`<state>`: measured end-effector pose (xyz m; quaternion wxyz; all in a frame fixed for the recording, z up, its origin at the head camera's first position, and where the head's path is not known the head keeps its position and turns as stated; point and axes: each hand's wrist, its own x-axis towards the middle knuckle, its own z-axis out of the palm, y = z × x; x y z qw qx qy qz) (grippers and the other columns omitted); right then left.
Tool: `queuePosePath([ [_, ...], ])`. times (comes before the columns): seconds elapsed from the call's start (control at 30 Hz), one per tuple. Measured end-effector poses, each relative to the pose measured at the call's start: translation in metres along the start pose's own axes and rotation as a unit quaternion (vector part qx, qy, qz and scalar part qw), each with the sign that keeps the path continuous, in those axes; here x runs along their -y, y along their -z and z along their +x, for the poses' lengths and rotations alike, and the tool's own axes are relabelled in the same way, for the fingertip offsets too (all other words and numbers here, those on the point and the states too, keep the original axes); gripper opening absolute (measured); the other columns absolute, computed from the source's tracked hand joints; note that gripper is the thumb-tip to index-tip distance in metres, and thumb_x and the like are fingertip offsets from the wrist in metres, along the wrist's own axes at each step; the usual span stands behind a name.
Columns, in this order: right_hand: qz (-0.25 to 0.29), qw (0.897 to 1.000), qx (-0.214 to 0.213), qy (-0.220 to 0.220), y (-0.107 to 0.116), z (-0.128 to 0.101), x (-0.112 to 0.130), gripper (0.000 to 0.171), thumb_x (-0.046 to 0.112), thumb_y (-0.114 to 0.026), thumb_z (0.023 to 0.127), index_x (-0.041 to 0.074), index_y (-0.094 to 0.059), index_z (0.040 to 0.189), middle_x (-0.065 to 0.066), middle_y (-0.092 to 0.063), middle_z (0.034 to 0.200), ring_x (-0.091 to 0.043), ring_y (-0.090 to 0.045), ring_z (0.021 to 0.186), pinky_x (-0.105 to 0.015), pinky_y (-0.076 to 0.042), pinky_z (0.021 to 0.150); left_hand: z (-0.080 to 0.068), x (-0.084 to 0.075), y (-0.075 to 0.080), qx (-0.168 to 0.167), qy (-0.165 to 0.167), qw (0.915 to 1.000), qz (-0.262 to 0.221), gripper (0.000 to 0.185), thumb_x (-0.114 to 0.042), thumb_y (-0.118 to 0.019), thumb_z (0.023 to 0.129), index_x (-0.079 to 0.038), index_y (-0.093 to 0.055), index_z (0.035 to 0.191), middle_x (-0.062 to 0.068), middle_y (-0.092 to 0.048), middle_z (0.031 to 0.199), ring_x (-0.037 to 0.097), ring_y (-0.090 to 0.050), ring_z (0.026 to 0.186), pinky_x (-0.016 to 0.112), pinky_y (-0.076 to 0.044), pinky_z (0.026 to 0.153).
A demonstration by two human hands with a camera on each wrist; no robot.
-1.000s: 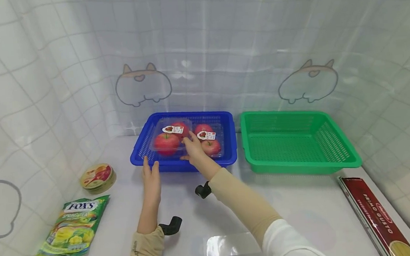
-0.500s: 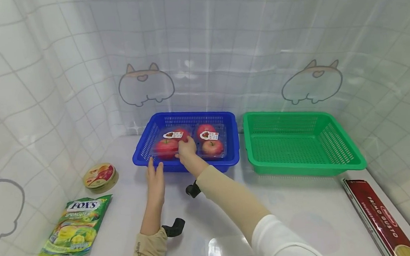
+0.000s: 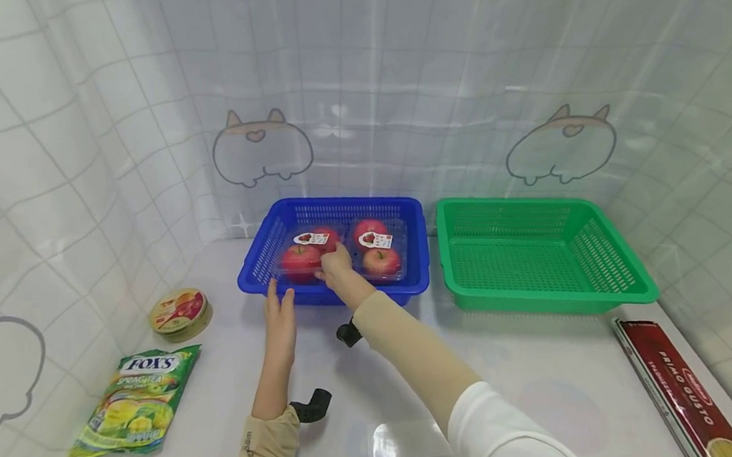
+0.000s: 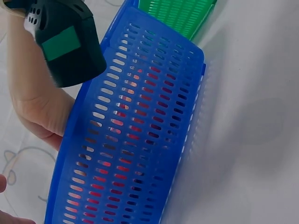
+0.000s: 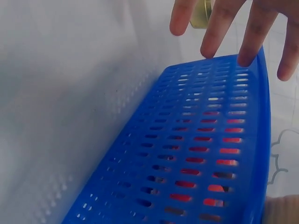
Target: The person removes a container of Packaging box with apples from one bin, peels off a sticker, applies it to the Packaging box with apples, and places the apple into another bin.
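Note:
In the head view, two clear plastic packs of red apples lie side by side in the blue basket [image 3: 414,253]. My right hand [image 3: 338,265] reaches over the front rim and grips the right edge of the left apple pack [image 3: 301,259]; its fingertips are hidden between the packs. The right apple pack [image 3: 381,259] sits just beside that hand. My left hand [image 3: 280,328] is near the basket's front left, its fingers straight and spread at the rim. In the right wrist view, the spread fingers of the left hand [image 5: 261,28] show above the basket wall.
A green basket [image 3: 546,297] stands to the right of the blue one. On the left lie a round tin [image 3: 179,313] and a green Fox's candy bag [image 3: 136,404]. A red spaghetti box [image 3: 682,390] lies at far right. A tiled curtain [image 3: 394,97] hangs behind.
The left apple pack has settled lower and flatter in the blue basket. My right hand has moved slightly down and its fingers have curled. The left hand has stayed by the rim.

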<state>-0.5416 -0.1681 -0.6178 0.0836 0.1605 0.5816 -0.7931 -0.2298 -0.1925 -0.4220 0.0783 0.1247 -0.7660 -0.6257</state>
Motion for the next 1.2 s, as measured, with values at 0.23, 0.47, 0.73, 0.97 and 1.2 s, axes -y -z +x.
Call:
queuePosePath([
  [0.23,-0.029,0.998,0.054,-0.017,0.009,0.056,-0.026,0.083,-0.007,-0.053,0.081,0.038,-0.024,0.145,-0.007,-0.028,0.148,-0.034,-0.037,0.127,-0.054,-0.050,0.062,0.001,0.000,-0.001,0.008,-0.003,1.0000,0.002,0.063,-0.037,-0.031,0.099,-0.015,0.000,0.150,0.012,0.005,0.154,0.028,0.002,0.141,0.050,-0.006,0.112],
  [0.47,-0.041,0.995,0.078,-0.037,0.022,0.027,0.000,0.086,-0.008,-0.056,0.078,0.035,-0.025,0.145,-0.009,-0.029,0.147,-0.033,-0.029,0.133,-0.062,-0.046,0.068,0.003,0.000,-0.002,0.020,0.003,0.9998,-0.001,0.063,-0.035,-0.031,0.099,-0.016,0.001,0.150,0.011,0.006,0.154,0.028,0.004,0.141,0.051,-0.004,0.111],
  [0.73,0.025,0.987,0.127,-0.091,0.055,-0.210,0.143,0.069,-0.013,-0.045,0.086,0.016,-0.027,0.146,-0.018,-0.015,0.151,-0.039,-0.009,0.138,-0.060,-0.025,0.102,-0.002,-0.004,0.000,0.033,0.012,0.9992,0.021,0.063,-0.035,-0.029,0.100,-0.016,0.004,0.149,0.013,0.008,0.154,0.030,0.004,0.141,0.052,-0.004,0.111],
  [0.97,0.102,0.974,0.175,-0.097,0.092,-0.303,0.194,0.062,-0.006,-0.041,0.091,0.017,-0.027,0.146,-0.016,-0.004,0.153,-0.038,-0.005,0.139,-0.044,-0.021,0.110,-0.009,-0.012,0.005,0.038,0.007,0.9961,0.079,0.066,-0.044,-0.028,0.098,-0.020,0.006,0.149,0.016,0.017,0.152,0.039,0.002,0.139,0.059,-0.007,0.108],
  [1.2,0.131,0.967,0.219,-0.027,0.131,-0.321,0.196,0.061,0.004,-0.039,0.092,0.015,-0.018,0.149,-0.019,-0.005,0.152,-0.037,-0.004,0.139,-0.045,-0.013,0.112,-0.014,-0.011,0.001,0.032,-0.030,0.9906,0.130,0.070,-0.042,-0.038,0.097,-0.017,0.001,0.150,0.022,0.015,0.151,0.043,0.014,0.136,0.064,0.005,0.103],
])
